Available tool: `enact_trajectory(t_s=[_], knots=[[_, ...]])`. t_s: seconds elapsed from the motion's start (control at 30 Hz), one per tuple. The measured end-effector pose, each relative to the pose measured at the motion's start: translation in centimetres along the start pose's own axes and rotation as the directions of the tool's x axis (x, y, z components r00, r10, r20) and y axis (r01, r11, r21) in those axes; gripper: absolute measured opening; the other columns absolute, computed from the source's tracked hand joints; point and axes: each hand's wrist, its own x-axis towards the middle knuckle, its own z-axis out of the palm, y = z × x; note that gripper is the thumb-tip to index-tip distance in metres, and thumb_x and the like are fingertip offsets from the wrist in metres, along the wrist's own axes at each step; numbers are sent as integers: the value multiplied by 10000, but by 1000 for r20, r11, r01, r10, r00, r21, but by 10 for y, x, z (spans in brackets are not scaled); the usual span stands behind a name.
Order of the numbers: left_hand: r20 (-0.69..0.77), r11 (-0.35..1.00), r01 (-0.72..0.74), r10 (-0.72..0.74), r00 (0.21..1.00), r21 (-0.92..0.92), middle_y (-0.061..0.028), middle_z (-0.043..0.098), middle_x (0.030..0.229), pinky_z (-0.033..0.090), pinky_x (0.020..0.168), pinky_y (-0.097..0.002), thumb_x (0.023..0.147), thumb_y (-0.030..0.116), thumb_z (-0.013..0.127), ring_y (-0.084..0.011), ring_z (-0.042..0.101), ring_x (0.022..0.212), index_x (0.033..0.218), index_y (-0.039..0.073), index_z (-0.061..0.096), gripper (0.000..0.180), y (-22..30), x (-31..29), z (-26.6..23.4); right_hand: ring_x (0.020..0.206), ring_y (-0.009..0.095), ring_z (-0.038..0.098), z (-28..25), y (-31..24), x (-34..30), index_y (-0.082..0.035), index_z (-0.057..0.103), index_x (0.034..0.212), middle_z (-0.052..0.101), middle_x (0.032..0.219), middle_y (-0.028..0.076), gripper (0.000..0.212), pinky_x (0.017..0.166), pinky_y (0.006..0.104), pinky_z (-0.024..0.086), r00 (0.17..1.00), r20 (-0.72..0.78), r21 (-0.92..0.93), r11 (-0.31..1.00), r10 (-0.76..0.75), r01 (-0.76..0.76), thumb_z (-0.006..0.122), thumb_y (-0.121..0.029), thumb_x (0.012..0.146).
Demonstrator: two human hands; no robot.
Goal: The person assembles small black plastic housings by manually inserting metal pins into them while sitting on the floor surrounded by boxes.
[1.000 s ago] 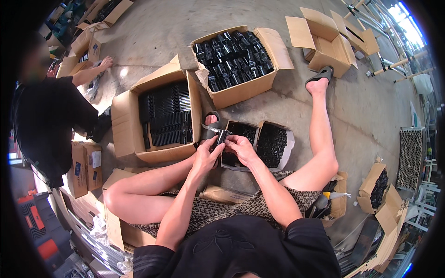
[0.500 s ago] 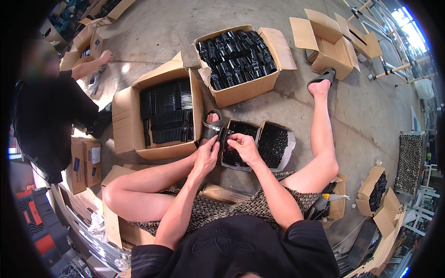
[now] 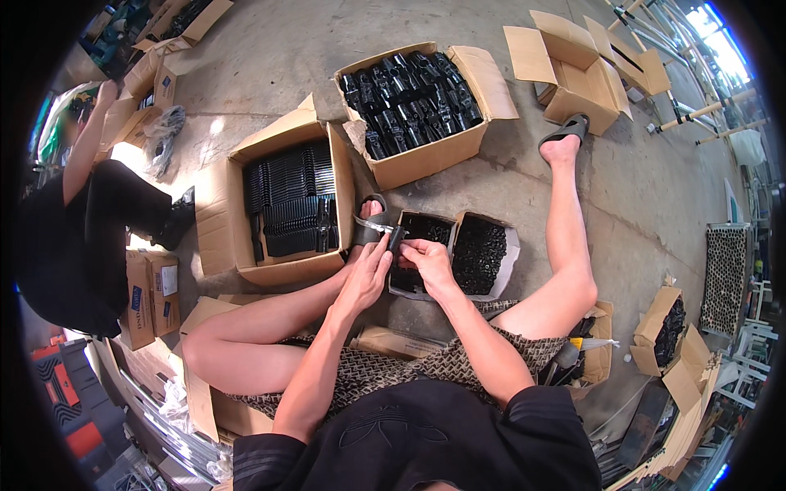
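Between my knees, a short black metal or plastic piece (image 3: 395, 238) is gripped by the fingers of my left hand (image 3: 367, 274). From the other side my right hand (image 3: 428, 263) pinches at its right edge; anything small between those fingertips is hidden. Just beyond and below my hands stand two small open boxes of tiny black parts, like nuts: the right box (image 3: 513, 254) and the left box (image 3: 403, 288), partly covered by my right hand. To the left, a large carton (image 3: 299, 272) holds rows of thin black parts. Farther out, another carton (image 3: 438, 161) is packed with glossy black pieces.
An open carton (image 3: 585, 110) stands by my outstretched right foot. Smaller boxes of black parts (image 3: 668, 331) lie at right. A co-worker (image 3: 74, 245) in dark clothes sits at far left, beside closed cartons (image 3: 153, 299). Metal tubing (image 3: 704, 110) stands at the upper right.
The black piece has tilted in my left hand, its dark side now turned up. At left, the co-worker's arm has drawn back from the floor and up toward the boxes.
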Motion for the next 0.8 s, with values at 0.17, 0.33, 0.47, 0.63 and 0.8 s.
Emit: enact_trajectory(t_s=[0.17,0.33,0.47,0.63,0.8], knots=[[48,972,160,-154,987,-175,-163,602,1135,496,810,-327,962,202,635,-239,604,971,1405,-16,491,514,-8,3,-5,838,117,659,4,-19,-5,18,680,1124,713,977,58,253,802,282,539,994,103,72,997,28,-36,626,-185,982],[112,766,441,-443,889,-468,-144,647,1100,518,769,-286,904,241,728,-189,638,911,1381,-30,519,587,-30,0,6,864,131,670,10,-14,-1,27,665,1123,715,984,77,257,790,286,533,992,125,-141,990,-11,29,621,-185,984],[318,499,532,-453,833,-684,-82,690,1018,536,760,-263,913,147,718,-130,664,889,1356,-35,533,513,-37,3,-1,829,146,685,4,-2,4,28,656,1108,714,955,83,237,745,286,547,996,87,-110,994,38,-28,622,-168,978],[405,353,622,-521,751,-699,-55,699,997,551,743,-261,892,56,720,-107,670,855,1210,-15,609,344,-22,3,-6,759,145,684,-3,-4,3,54,662,1044,712,880,93,226,689,286,559,993,110,-227,974,35,-9,637,-155,965],[451,285,644,-518,727,-710,-64,703,997,561,755,-263,869,23,734,-131,684,862,1192,-8,608,348,-35,-1,2,736,166,709,-38,-41,2,59,688,998,729,833,134,190,643,305,577,992,-12,-449,887,-129,110,663,-115,926]])
